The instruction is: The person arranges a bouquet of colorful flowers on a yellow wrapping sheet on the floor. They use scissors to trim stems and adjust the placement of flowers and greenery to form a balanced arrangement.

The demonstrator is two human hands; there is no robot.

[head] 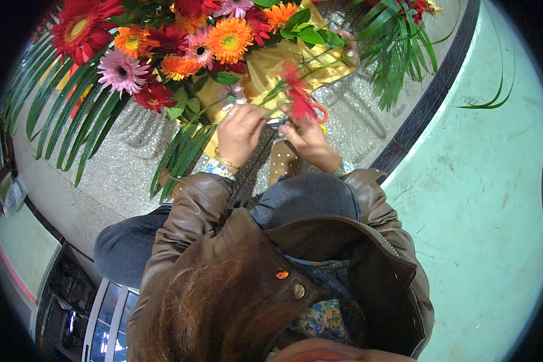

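In front of my knees both hands meet over gold wrapping sheet [330, 72]. My left hand [239, 133] pinches green flower stems [271, 96] between thumb and fingers. Scissors with an orange handle [321, 113] are in my right hand [308, 138], their metal part showing between the two hands. Blurred red flowers [298, 92] hang over the fingers of my right hand; whether it holds them too I cannot tell. Just beyond my left hand is a pale pink gerbera [232, 95]. Farther off, an arrangement of orange gerberas [230, 40], red and pink ones stands among leaves.
Long palm fronds [77, 113] spread out at the left, and more fronds [391, 59] lie at the upper right on the speckled stone floor [99, 190]. A dark tile border [412, 131] runs along the pale green wall [479, 181] at the right. A polka-dot shoe [284, 160] is below my hands.
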